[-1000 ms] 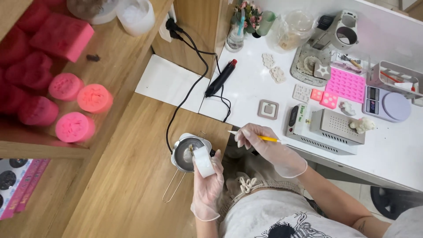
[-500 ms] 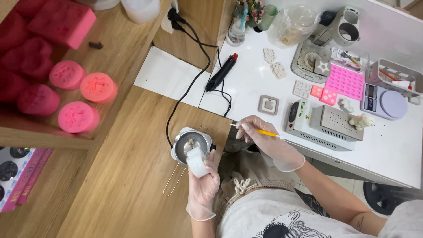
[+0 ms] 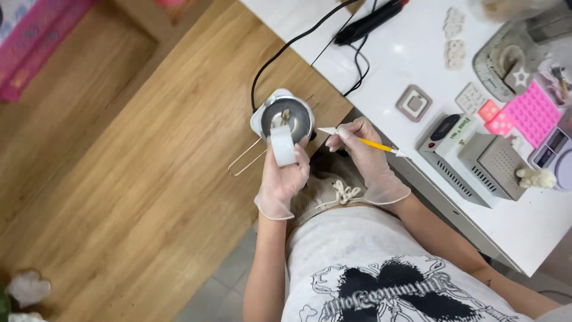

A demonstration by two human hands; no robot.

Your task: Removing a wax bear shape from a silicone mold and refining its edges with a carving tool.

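Head view closer, left hand [image 3: 285, 173] holding white mould [image 3: 282, 145] as before

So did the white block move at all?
Yes, a little. The white block in the left hand slid left along the near rim of the metal pot, from its right side to about the middle.

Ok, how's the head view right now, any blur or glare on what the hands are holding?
Head view: the left hand and its white piece are reasonably sharp; the right hand with the yellow tool is also clear. The white table is bright, near washed out, with a small glare spot. The bottom-left corner is soft. Lighting is even, shadows faint.
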